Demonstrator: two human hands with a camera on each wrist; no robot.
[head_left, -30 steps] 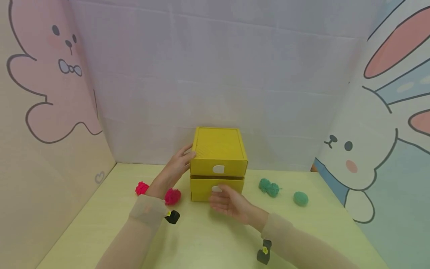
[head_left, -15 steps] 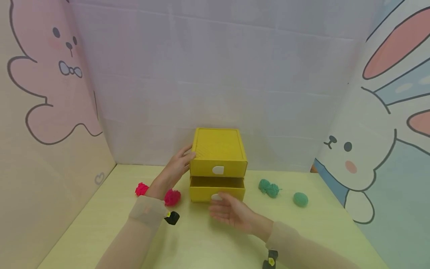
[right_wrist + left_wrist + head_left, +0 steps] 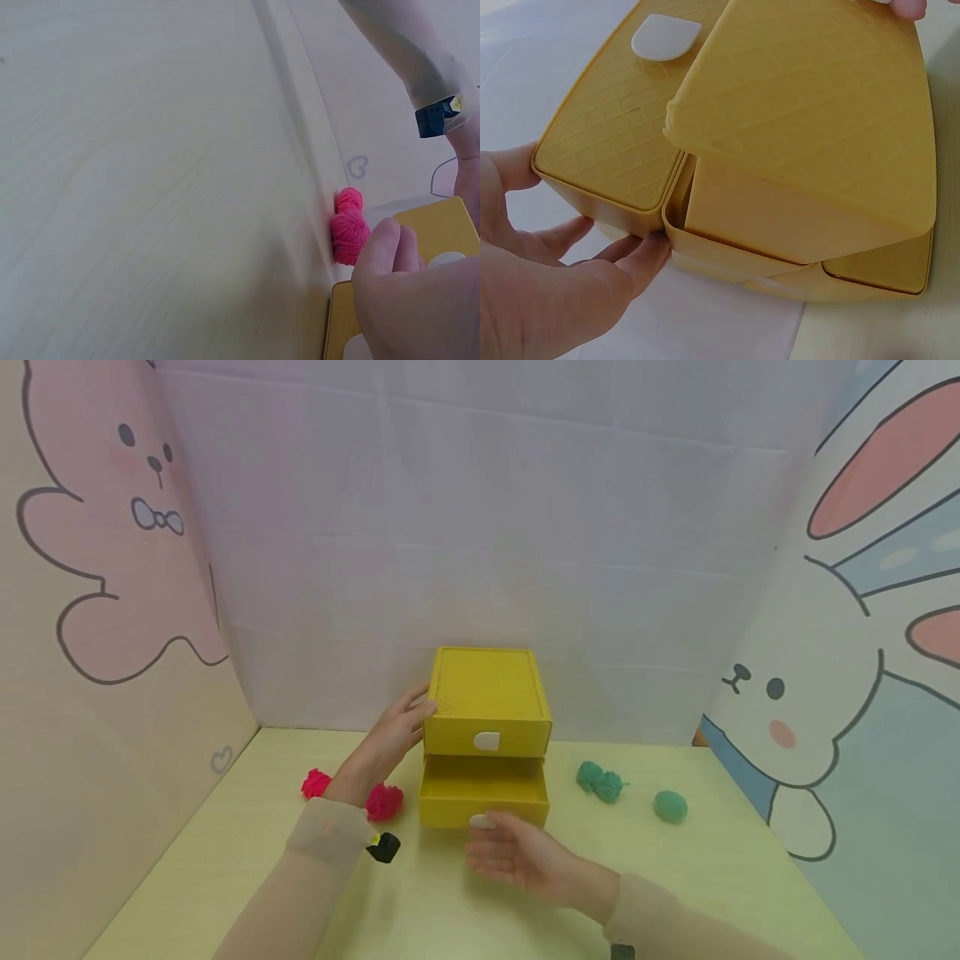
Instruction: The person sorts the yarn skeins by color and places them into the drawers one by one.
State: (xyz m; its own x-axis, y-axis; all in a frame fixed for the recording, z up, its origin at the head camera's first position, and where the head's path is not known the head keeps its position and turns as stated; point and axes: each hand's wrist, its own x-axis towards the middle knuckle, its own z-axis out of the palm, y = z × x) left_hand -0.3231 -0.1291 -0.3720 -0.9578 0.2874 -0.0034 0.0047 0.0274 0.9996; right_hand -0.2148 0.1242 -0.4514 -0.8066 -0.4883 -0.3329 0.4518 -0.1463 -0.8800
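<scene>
A yellow two-drawer storage box (image 3: 491, 685) stands against the back wall. Its lower drawer (image 3: 442, 810) is pulled out, and no contents show in the visible part. My right hand (image 3: 525, 860) pinches the white handle (image 3: 480, 821) of that drawer, thumb on top and the other fingers below. On the box's left side rests my left hand (image 3: 390, 739), its fingers fairly straight along the wall and the thumb at the top edge. In the left wrist view, the fingertips (image 3: 654, 244) touch the side of the upper drawer's housing (image 3: 622, 214). The upper drawer (image 3: 450, 737) is closed.
Pink yarn bundles (image 3: 385, 802) lie left of the box, partly behind my left wrist. To the right are a green yarn bundle (image 3: 600, 782) and a green egg-shaped object (image 3: 671, 807). Printed fabric walls enclose the pale table (image 3: 420, 910) at back and sides.
The lower drawer has slid out toward me, baring its inside. My right hand has moved back with its handle. My left hand has stayed on the box's side.
</scene>
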